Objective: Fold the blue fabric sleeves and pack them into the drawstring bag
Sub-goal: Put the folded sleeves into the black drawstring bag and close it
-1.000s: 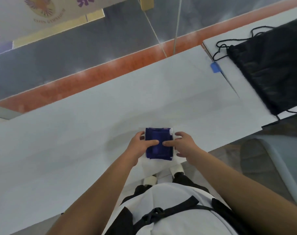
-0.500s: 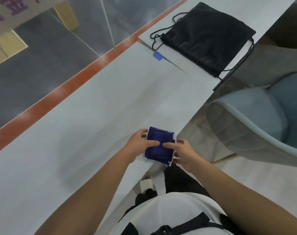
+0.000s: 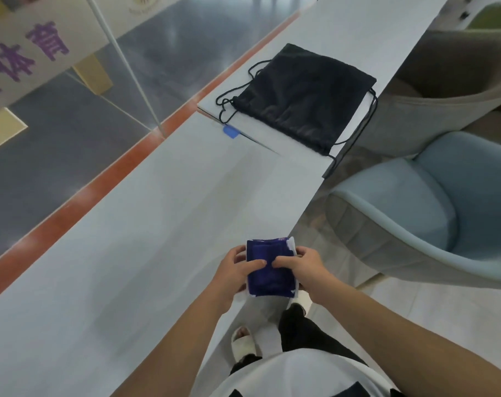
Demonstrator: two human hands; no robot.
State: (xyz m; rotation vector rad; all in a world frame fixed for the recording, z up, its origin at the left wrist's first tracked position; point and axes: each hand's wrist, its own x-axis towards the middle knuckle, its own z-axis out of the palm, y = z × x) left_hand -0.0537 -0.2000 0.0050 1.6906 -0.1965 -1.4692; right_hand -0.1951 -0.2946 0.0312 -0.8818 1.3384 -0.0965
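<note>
The folded blue fabric sleeves (image 3: 267,253) form a small dark-blue square with white edging, held at the near edge of the white table (image 3: 146,230). My left hand (image 3: 234,275) grips its left side with the thumb pressed on top. My right hand (image 3: 302,267) grips the right side, thumb on top too. The black drawstring bag (image 3: 300,96) lies flat farther along the table, up and to the right, its cords trailing off both ends. Its mouth faces the far left.
A small blue tape tab (image 3: 230,131) marks the seam between two table sections, just before the bag. A pale blue armchair (image 3: 432,204) stands right of the table edge, a beige chair (image 3: 455,90) beyond it. Glass with an orange floor strip (image 3: 100,179) runs along the table's far side.
The view has swung right, so the black bag now sits nearer the middle. Both hands kept hold of the folded blue bundle, which has come to the table's near edge.
</note>
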